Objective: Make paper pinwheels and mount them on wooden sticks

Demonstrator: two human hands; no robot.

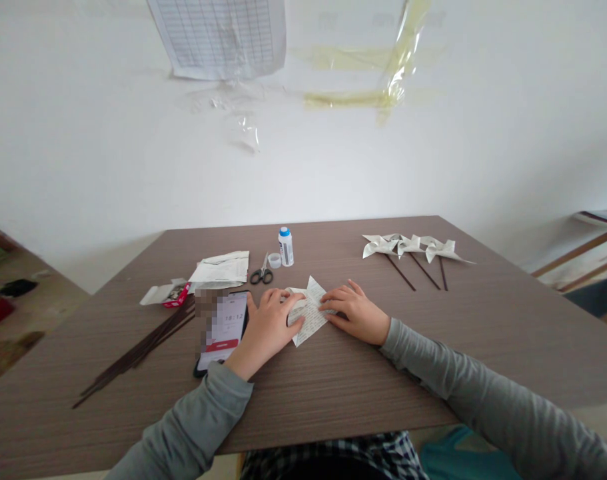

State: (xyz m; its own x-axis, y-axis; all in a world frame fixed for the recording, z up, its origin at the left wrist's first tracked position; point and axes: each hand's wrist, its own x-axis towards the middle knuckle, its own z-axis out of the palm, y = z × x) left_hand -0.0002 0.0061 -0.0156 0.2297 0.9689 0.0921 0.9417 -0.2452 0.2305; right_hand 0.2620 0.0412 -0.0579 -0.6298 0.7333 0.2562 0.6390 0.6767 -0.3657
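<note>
Head view: both hands work palm down at the middle of the brown table (343, 393), the grey-sleeved forearms angling inward from the lower left and the lower right. Between them lies a piece of printed paper (311, 321), flat on the tabletop or nearly so, with one pointed corner toward the wall and another toward the person. The left hand (273, 325) is spread, its fingers curved forward over the paper's left side; thumb and index finger stand apart with print showing in the gap, and the thumb tip rests on the sheet. It presses rather than grasps. The right hand (354, 313) comes in lower and flatter, wrist nearly straight, fingers bent toward the paper's right side and their tips touching it, while the outer finger lifts away. Whether those fingers pinch the edge cannot be told from this angle.

Just beside the left hand lies a phone (226, 327), its lower right part close against the wrist. Beyond the hands are scissors (262, 273), a small white cap (274, 261) and an upright bottle (286, 248) with a blue top. Well apart, to the right, lie three paper pinwheels (436, 248) on dark sticks.
</note>
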